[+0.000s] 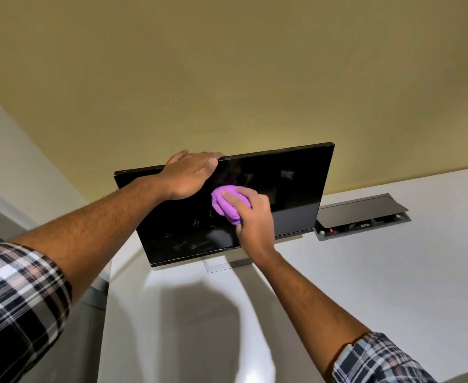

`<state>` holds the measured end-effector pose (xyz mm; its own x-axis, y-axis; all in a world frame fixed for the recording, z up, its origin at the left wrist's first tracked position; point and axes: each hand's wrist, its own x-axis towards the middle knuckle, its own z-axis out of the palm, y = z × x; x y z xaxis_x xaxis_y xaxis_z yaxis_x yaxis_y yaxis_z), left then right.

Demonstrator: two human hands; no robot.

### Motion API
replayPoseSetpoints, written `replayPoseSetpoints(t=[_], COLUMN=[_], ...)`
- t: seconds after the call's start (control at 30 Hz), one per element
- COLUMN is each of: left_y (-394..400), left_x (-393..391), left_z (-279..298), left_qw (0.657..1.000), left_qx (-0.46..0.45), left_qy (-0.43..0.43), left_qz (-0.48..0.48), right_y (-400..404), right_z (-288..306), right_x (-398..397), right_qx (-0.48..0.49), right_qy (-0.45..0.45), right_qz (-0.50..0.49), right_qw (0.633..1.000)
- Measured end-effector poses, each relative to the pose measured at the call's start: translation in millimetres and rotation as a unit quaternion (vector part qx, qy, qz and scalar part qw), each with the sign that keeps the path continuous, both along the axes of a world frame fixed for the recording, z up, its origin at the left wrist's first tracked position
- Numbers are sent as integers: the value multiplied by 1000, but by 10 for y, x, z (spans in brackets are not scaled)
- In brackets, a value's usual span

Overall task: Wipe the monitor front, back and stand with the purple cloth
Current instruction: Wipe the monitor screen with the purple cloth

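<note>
Here the monitor (pixel 282 189) stood on the white desk (pixel 393 272), screen facing the person. The left hand (pixel 188 175) gripped its top edge, fingers curled over, while the right hand (pixel 252 214) clutched the bunched purple cloth (pixel 221 203) against the screen's middle.

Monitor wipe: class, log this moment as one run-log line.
stage: front wipe | left hand: steadies monitor top edge | right hand: presses purple cloth on screen | back, stand: not visibly wiped
</note>
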<state>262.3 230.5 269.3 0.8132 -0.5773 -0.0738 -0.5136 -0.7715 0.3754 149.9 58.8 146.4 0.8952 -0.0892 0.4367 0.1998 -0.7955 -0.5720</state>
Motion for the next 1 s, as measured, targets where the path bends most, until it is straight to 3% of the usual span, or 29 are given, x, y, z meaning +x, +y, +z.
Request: replayPoseSetpoints(t=[0.17, 0.27, 0.37, 0.47, 0.6, 0.7, 0.77, 0.83, 0.9, 1.0], left_y=[12, 19, 14, 8, 4, -9, -25, -30, -28, -26], left_x=[10, 6, 6, 4, 0, -1, 6, 8, 4, -14], left_z=[-16, -17, -14, -14, 17, 31, 30, 35, 37, 48], left_qw=[1000, 1000, 1000, 1000, 1000, 1000, 1000, 999, 999, 999], left_qx=[0, -1, -2, -9, -6, -1, 2, -1, -3, -3], left_qy=[2, 1, 2, 3, 11, 13, 16, 22, 27, 34], left_qz=[-1, 2, -2, 5, 7, 11, 18, 25, 29, 31], right_y=[-188, -53, -58, -270, -285, -100, -63, -182, -339, -436], right_z=[253, 326, -26, -190, 170, 297, 47, -241, -316, -16], right_x=[146, 212, 68, -61, 137, 205, 111, -22, -89, 47], right_qx=[58, -31, -144, -91, 13, -65, -159, -191, -151, -28], right_qy=[-108, -103, -55, -19, -97, -84, -48, -10, 6, -50], right_qz=[-135, -81, 11, -7, -112, -68, -3, 33, 16, -70], right_qw=[983, 991, 988, 996, 989, 992, 986, 981, 988, 996])
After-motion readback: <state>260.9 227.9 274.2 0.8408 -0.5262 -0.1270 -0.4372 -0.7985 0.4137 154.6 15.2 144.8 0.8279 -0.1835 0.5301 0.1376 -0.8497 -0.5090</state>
